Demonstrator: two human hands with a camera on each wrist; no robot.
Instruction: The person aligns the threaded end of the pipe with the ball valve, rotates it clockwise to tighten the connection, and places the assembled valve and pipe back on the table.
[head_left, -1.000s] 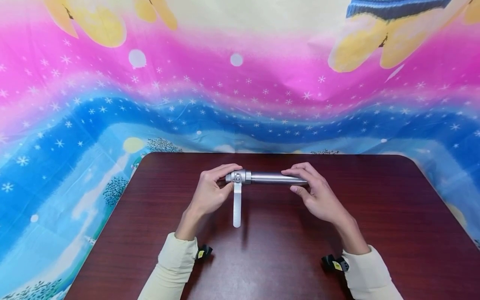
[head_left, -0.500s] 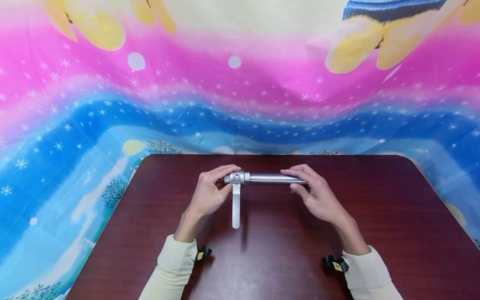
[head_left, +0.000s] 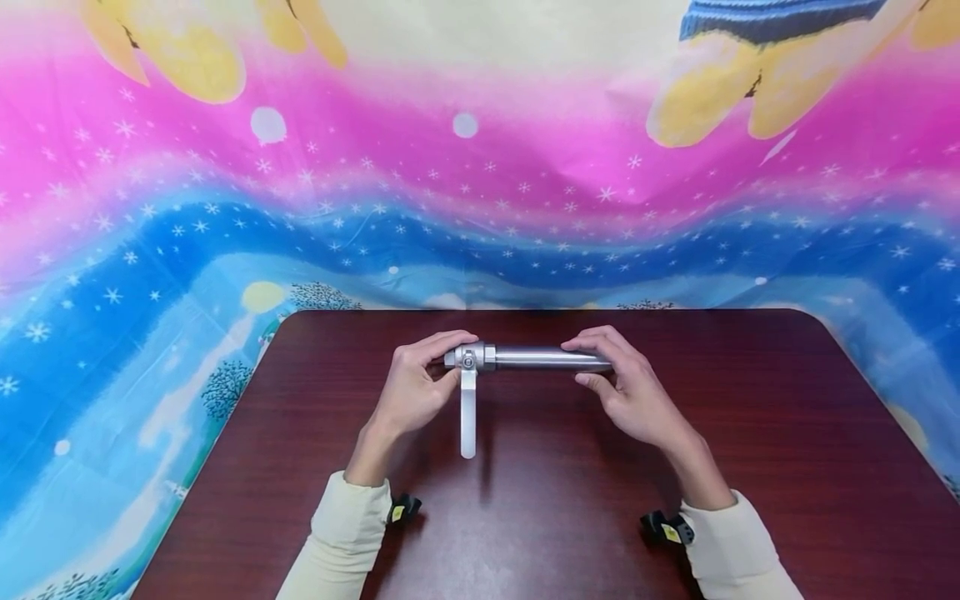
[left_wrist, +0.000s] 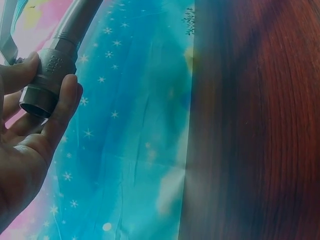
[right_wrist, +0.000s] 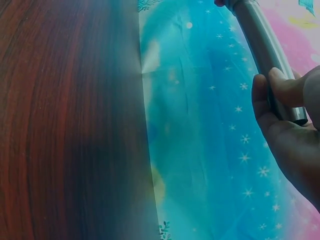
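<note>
Both hands hold up a steel ball valve (head_left: 468,357) joined to a smooth metal pipe (head_left: 547,358), lying level across the middle of the head view. At its left end my left hand (head_left: 416,383) grips the valve body between thumb and fingers; the left wrist view shows the valve's open round end (left_wrist: 37,105) facing back toward the palm. My right hand (head_left: 637,392) pinches the pipe near its right end, thumb below and fingers over the top. From the valve a flat lever handle (head_left: 468,417) points toward the person.
Beneath the hands lies a dark red-brown wooden table (head_left: 540,492) with rounded far corners. A colourful printed cloth (head_left: 480,192) hangs behind it. Black wrist-camera mounts (head_left: 405,508) sit at the pale sleeves (head_left: 348,517).
The hands, valve and pipe shift very slightly left in the head view, as does the background. Both grips stay the same.
</note>
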